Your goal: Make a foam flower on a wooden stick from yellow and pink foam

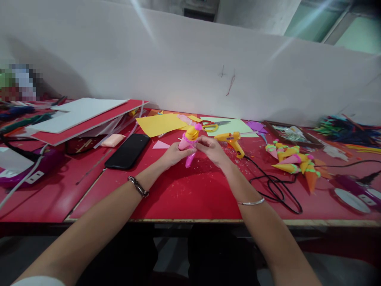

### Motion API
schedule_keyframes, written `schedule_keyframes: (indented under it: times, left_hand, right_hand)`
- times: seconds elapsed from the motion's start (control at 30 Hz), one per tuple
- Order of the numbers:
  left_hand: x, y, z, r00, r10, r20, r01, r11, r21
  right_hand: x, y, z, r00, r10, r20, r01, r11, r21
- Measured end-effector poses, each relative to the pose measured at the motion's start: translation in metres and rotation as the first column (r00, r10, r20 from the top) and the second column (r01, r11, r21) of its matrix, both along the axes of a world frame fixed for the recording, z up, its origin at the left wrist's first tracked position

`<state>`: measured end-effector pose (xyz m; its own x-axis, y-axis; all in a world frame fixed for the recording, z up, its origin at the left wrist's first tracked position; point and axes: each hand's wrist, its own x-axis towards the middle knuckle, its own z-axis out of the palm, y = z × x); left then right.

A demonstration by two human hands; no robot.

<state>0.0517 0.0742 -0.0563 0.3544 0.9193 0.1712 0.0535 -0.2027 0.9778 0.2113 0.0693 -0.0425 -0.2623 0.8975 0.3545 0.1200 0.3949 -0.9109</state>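
Note:
A craft ice cream cone (192, 134) with a pink cone, yellow top and pink pom-pom is held above the red table. My left hand (177, 154) is closed around its pink cone. Fuzzy pink trim rings the cone, and a bright pink strip (189, 160) hangs below the fingers. With fingertips pinched together, my right hand (212, 149) touches the cone's right side at the trim; its fingers partly hide what they grip. A yellow glue gun (229, 140) with a lit orange light rests just right of my right hand.
Behind are scissors (216, 124) and yellow paper (159, 124). A black phone (127, 151) lies left, near a stack of white boards (86, 113). Several finished cones (293, 159) are piled right, beyond the glue gun's looped cord (274, 184). Purple power strips (357, 188) stand at both sides.

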Motion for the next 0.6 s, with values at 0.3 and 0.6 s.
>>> schedule_keyframes:
  times: [0.3, 0.6]
  left_hand:
    - [0.0019, 0.0016, -0.0026, 0.999, -0.004, -0.042, 0.002, 0.999, -0.041]
    - [0.0001, 0.0036, -0.0037, 0.983, 0.037, -0.178, -0.042, 0.999, -0.027]
  right_hand:
    - [0.0039, 0.0086, -0.0036, 0.899, -0.234, -0.37, 0.174, 0.967, -0.188]
    - [0.0023, 0.0077, -0.0021, 0.853, -0.302, -0.426, 0.197, 0.942, -0.272]
